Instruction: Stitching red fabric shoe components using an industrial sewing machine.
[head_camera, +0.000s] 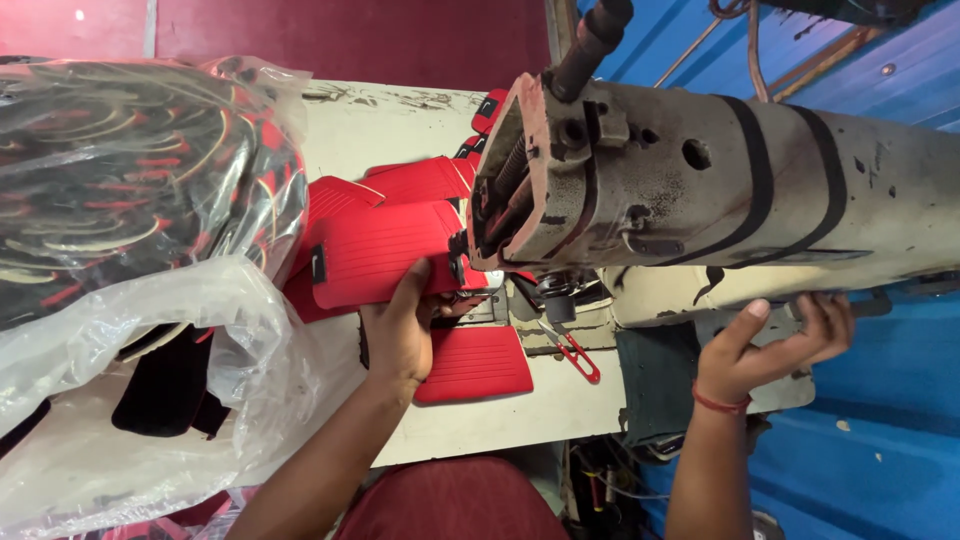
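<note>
Head view: a person sits at a worn, grey-white industrial sewing machine (700, 190), both bare hands at work.
Piece in hand: a red, ribbed, rectangular padded fabric panel (385, 255) with a small black tab at its outer end lies flat on the machine bed, its near end pushed in under the machine's head.
Left grip: the left hand (400, 330) is pressed on the panel's lower edge, fingers curled up over it and closed against the fabric, holding it down rather than lifting it.
Right grip: the right hand (775, 345) cups the underside of the machine's arm, well apart from the panel; its fingers are half curled and spread, and whether they grasp anything cannot be told.
Risk: the left fingertips sit just beside the needle area, so a slip of the panel could bring them under it; a loose hold could also let the panel skew.
Just below the left grip: a second red ribbed panel (472, 365) lies on the cream table top (560, 410), with red-handled thread snips (572, 352) beside it.
Beyond the grip: more red panels (420, 180) are stacked behind the held one.
Outward to the left: a crumpled clear plastic bag (150, 330) holds dark pieces with red and cream edging.
</note>
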